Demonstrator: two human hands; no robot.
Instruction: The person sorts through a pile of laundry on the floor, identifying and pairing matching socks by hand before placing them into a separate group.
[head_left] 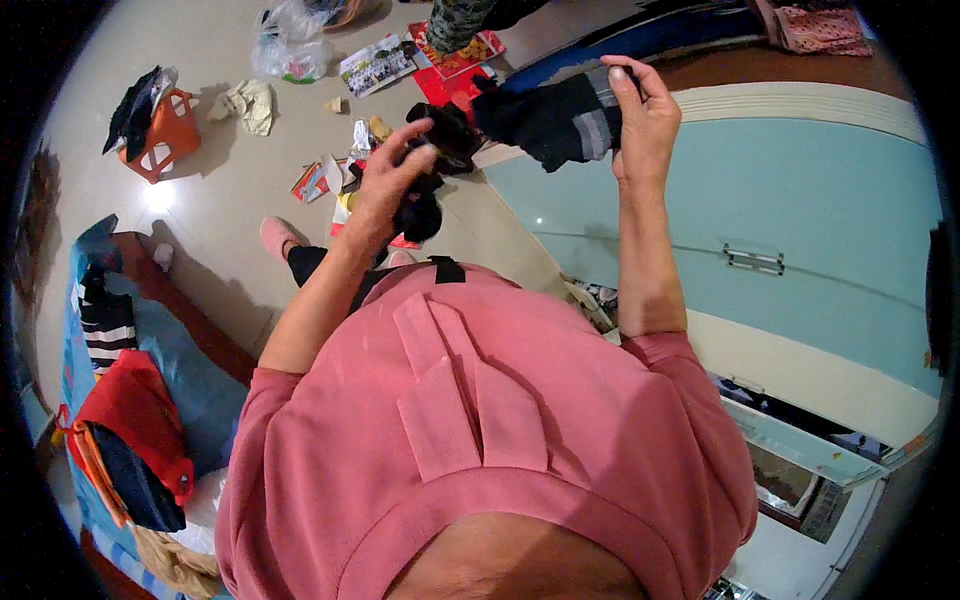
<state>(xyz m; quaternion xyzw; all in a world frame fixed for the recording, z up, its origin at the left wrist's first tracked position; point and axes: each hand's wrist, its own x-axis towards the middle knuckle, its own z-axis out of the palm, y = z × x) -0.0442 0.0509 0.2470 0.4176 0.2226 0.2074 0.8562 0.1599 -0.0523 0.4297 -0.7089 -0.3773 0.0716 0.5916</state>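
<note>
My right hand (648,125) is raised at the upper right, its thumb and fingers pinched on the end of a black sock (550,118) with grey bands. The sock stretches leftward from my fingers, hanging in the air. My left hand (392,180) is at the upper middle, its fingers curved and apart. Close by its fingertips is a bunch of dark cloth (448,138), and another black cloth piece (418,215) shows beside my wrist. Whether my left fingers touch this cloth is hard to make out.
Red printed papers (440,82) and small scraps lie on the floor ahead, near a clear plastic bag (290,45). An orange basket (168,140) holds dark cloth. Folded clothes (135,420) lie on the blue-covered surface at left. A pale-blue cabinet (800,190) stands at right.
</note>
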